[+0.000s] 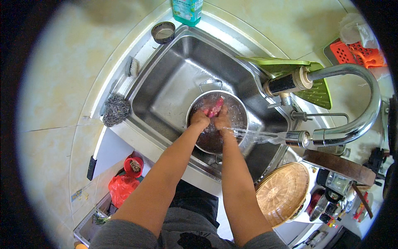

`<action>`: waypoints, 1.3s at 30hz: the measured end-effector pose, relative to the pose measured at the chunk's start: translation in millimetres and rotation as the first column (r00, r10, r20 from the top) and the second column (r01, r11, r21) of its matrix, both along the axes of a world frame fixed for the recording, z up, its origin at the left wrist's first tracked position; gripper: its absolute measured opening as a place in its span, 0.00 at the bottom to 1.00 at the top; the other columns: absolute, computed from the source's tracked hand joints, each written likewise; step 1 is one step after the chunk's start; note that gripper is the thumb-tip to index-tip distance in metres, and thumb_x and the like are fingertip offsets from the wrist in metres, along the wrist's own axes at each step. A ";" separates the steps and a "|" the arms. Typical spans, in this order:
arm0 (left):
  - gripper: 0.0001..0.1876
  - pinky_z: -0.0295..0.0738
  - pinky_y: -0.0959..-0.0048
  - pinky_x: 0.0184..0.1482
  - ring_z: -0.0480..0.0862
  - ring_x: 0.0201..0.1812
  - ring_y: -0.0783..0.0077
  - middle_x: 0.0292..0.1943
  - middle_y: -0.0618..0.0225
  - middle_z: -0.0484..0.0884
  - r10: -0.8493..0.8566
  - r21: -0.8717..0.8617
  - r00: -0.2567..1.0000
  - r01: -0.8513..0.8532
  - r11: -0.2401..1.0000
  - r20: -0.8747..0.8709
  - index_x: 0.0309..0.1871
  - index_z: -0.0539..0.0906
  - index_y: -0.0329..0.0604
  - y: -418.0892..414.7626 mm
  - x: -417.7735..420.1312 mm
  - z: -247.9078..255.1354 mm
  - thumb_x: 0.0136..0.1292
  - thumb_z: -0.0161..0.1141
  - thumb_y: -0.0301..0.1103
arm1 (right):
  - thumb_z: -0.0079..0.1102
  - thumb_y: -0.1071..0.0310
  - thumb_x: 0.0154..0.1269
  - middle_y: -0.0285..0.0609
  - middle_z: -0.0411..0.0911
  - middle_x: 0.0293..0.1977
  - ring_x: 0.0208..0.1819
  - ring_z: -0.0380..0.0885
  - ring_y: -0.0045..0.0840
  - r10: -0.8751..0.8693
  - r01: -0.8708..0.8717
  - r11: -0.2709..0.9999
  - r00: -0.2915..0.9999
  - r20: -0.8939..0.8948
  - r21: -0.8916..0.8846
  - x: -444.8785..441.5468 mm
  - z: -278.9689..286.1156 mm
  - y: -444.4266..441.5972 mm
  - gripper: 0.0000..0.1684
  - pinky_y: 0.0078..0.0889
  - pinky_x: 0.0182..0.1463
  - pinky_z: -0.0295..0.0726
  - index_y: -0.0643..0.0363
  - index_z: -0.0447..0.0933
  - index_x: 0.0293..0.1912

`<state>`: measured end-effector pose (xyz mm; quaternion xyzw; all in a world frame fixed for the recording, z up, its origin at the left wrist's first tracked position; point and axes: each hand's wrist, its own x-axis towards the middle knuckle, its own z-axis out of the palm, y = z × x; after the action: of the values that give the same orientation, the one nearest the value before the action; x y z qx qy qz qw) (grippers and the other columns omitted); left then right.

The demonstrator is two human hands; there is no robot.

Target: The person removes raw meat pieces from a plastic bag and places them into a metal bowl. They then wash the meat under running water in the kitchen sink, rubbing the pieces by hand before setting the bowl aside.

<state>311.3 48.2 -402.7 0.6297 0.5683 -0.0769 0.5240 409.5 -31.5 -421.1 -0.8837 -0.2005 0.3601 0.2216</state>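
A round metal pot (pixel 189 107) with wire side handles stands in the stainless steel sink, filled with brownish water. Both hands are partly under the water inside it. A pinkish-red root vegetable (pixel 216 107), perhaps a sweet potato, lies between them, tilted up to the right. My left hand (pixel 200 119) grips its lower left end, and my right hand (pixel 222 119) holds it from the right side. Water (pixel 258 136) streams sideways in the view from the chrome faucet (pixel 298 138) onto my right wrist and the pot. Splashing and murky water hide the fingertips and the pot's bottom.
Steel wool (pixel 115 110), a scrub brush (pixel 132 67), a small round dish (pixel 163 32) and a green detergent bottle (pixel 187 12) line the sink's rim. Green boards (pixel 314 90) lean behind the faucet. A wicker basket (pixel 283 194) sits to the right, near a wooden-looking block (pixel 339 166).
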 end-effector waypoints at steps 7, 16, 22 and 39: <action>0.27 0.80 0.61 0.51 0.87 0.48 0.51 0.44 0.47 0.87 -0.176 -0.051 0.984 0.176 0.983 -0.003 0.46 0.86 0.36 8.4 1.8 46.1 0.47 0.71 0.48 | 0.64 0.58 0.60 0.68 0.78 0.48 0.52 0.77 0.63 -0.197 0.182 0.969 0.977 0.079 0.167 -5.7 4.8 -17.9 0.39 0.53 0.60 0.72 0.64 0.58 0.64; 0.30 0.74 0.58 0.61 0.79 0.61 0.45 0.58 0.43 0.79 -0.420 0.333 0.901 0.430 0.839 -0.106 0.47 0.86 0.33 21.3 21.8 77.2 0.61 0.59 0.57 | 0.50 0.41 0.71 0.66 0.81 0.43 0.49 0.81 0.55 -0.267 0.316 0.936 0.924 0.274 -0.155 14.5 44.3 -32.2 0.33 0.54 0.54 0.77 0.67 0.81 0.47; 0.35 0.58 0.55 0.74 0.60 0.75 0.50 0.74 0.46 0.59 -0.535 0.312 0.837 0.542 0.780 -0.116 0.73 0.66 0.51 9.3 29.1 9.8 0.61 0.59 0.44 | 0.53 0.67 0.66 0.62 0.70 0.63 0.63 0.72 0.54 0.105 -0.118 0.992 0.974 0.200 0.054 23.5 -1.7 -22.6 0.34 0.46 0.65 0.73 0.62 0.61 0.70; 0.21 0.75 0.58 0.59 0.75 0.61 0.49 0.59 0.49 0.76 -0.280 0.661 0.959 0.241 0.710 -0.048 0.53 0.81 0.37 30.9 -23.9 77.1 0.58 0.62 0.38 | 0.55 0.49 0.73 0.51 0.61 0.72 0.68 0.65 0.49 -0.043 -0.104 0.953 0.883 0.468 0.283 -6.9 -34.5 -52.2 0.31 0.48 0.70 0.65 0.46 0.67 0.71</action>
<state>287.4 79.1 -325.6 0.8496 0.4491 0.0733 0.2667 402.6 -83.7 -455.6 -0.8970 -0.3145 0.1045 0.2924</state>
